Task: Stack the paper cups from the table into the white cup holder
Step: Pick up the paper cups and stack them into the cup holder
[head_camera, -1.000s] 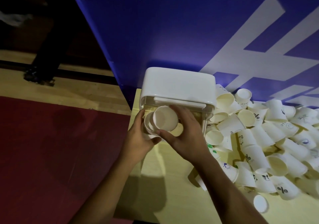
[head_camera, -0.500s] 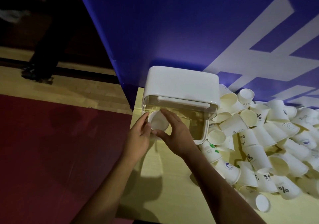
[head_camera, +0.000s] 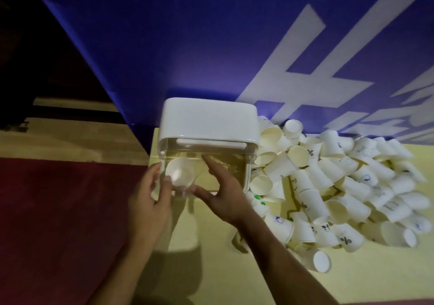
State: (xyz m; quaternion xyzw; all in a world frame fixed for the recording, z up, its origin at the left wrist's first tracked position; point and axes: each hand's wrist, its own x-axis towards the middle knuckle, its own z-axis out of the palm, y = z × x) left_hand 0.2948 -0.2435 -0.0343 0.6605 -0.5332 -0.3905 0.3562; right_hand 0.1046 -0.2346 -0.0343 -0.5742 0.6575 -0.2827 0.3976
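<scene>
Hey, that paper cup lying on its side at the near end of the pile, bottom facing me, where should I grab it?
Pinch the paper cup across its side wall just behind the closed base, coming down from above with the right hand. It lies on its side on the table with its mouth turned away, and the base end likely crushes least.

One white cup holder; one paper cup inside; several dozen loose cups, too heaped to count exactly; two hands: left hand, right hand.
</scene>
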